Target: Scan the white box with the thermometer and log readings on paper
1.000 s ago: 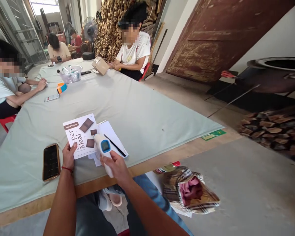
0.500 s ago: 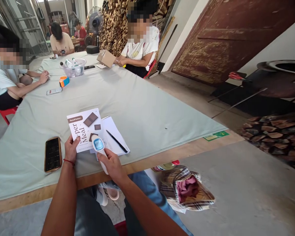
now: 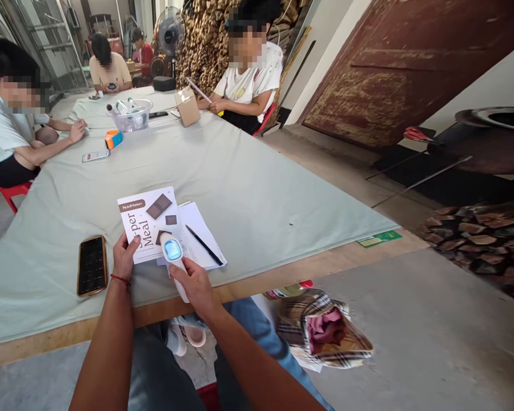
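Observation:
My left hand (image 3: 125, 257) grips the lower left edge of a white package (image 3: 137, 212) printed with "NutriMotion", "Meal" and brown chocolate pieces. Its thumb lies on the printed face. In my right hand (image 3: 193, 283) is a white handheld thermometer (image 3: 174, 260), its blue-white screen lit and facing me. The thermometer's upper end overlaps the package's lower right corner from my viewpoint; whether they touch I cannot tell. Behind and right of them, white paper sheets (image 3: 199, 225) lie on the table with a black pen (image 3: 204, 245) across them. A phone (image 3: 92, 266) rests left of my left hand.
Across the cloth-covered table (image 3: 257, 194) are a clear basin (image 3: 131, 120) with bottles, an orange-blue item (image 3: 113, 138), another phone (image 3: 96, 156) and a cardboard box (image 3: 188, 107). Several people sit around it. A checked bag (image 3: 300, 325) is below the table's front edge.
The thermometer's screen has turned brighter; my hands hold almost the same place. Across the table, the cardboard box now stands lower on the cloth, and the person there holds up a thin, pale flat item.

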The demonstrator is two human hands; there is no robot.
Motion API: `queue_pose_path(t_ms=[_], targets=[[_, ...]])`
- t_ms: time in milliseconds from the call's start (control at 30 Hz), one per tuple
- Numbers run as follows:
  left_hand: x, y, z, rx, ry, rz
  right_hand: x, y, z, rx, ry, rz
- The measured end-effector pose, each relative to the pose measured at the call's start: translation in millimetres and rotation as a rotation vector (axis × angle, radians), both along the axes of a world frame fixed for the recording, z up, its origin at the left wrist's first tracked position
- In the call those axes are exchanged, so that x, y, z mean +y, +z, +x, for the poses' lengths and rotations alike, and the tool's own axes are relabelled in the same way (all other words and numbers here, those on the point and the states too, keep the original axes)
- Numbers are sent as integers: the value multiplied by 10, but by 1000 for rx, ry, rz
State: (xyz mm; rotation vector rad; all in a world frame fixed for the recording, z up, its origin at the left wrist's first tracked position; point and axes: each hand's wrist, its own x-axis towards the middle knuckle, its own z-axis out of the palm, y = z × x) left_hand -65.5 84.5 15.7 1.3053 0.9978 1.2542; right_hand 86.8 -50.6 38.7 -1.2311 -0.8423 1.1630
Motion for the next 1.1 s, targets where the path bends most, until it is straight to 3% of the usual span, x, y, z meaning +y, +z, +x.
queue_pose_path(t_ms=[733, 967, 1100], targets=[[1, -2, 29, -98, 27, -32, -45, 117, 96, 25, 52, -33], [124, -132, -26, -106, 298, 182, -111, 238, 302, 15, -5, -10], [157, -97, -43, -9, 430, 335, -133, 276, 475, -16, -96, -13]])
